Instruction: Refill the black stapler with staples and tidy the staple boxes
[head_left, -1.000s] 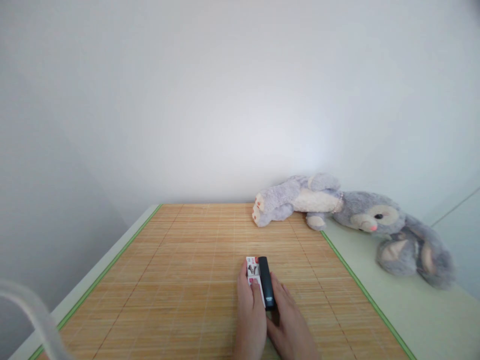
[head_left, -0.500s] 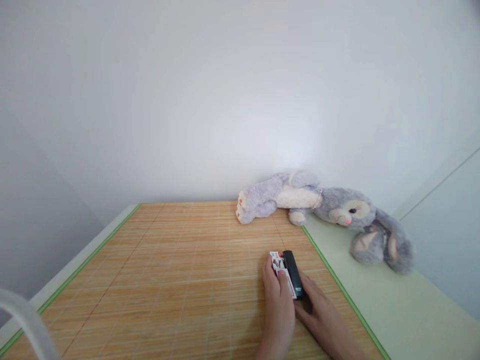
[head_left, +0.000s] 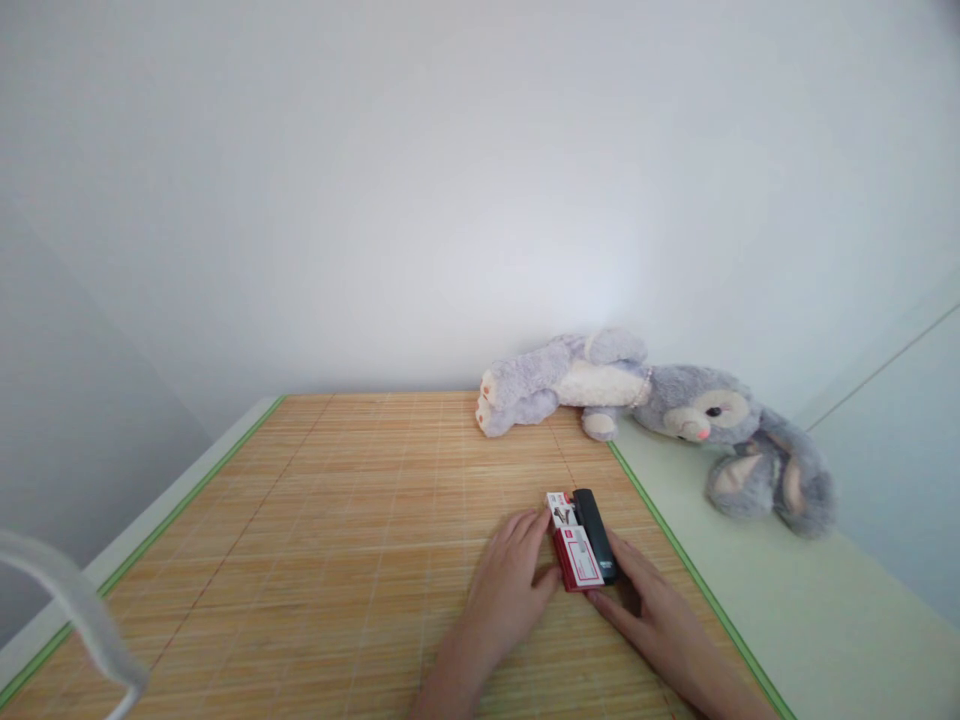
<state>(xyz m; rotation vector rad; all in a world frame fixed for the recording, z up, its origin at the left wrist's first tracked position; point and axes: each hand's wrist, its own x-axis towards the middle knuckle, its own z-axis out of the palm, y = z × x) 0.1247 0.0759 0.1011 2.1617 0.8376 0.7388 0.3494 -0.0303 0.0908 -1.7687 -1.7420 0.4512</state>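
A small red and white box (head_left: 573,545) lies on the bamboo mat (head_left: 360,560), side by side with a black stapler-like object (head_left: 595,547) on its right. My left hand (head_left: 510,585) rests flat on the mat against the box's left side, fingers stretched out. My right hand (head_left: 651,620) lies just behind the black object, fingertips touching its near end, fingers extended.
A grey and cream plush rabbit (head_left: 660,410) lies on its side at the back right, partly on the mat and partly on the pale green surface (head_left: 787,610). White walls close in behind and left. A blurred white strap (head_left: 67,610) hangs at lower left.
My left hand has slid off the top of the box to its left side, uncovering the red face. The view has shifted slightly; the box and black object stay together.
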